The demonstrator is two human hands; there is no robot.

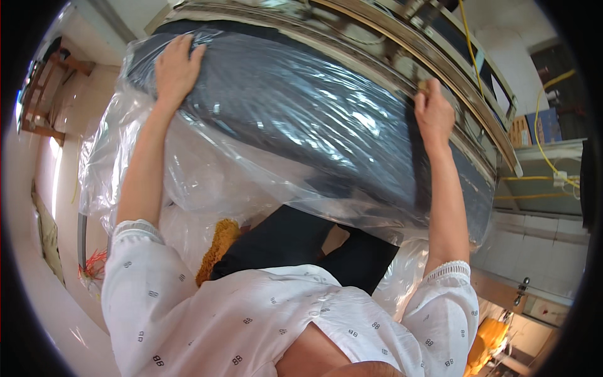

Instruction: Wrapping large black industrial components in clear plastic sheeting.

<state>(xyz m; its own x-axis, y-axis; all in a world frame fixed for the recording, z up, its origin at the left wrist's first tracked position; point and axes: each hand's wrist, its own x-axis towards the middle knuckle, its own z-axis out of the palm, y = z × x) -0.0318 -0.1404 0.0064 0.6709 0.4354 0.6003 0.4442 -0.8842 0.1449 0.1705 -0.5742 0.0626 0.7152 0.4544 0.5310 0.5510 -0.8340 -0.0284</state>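
A long dark fabric piece (251, 88) lies across in front of me, largely under a clear plastic sheet (251, 151) that is wrinkled and shiny. My left hand (178, 69) rests on the plastic near its far left end, palm down with fingers stretched. At the right, my right hand (433, 113) is closed at the machine's near edge, beside the dark fabric. A small tan bit shows at its fingertips, too little to name.
Behind the fabric runs a long machine (377, 38) with metal rails. A yellow cord (539, 119) hangs at the right near a blue box (544, 125). To the left stands a wooden stool or frame (41, 100). Mustard-coloured fluffy cloth (220, 245) lies beside my lap.
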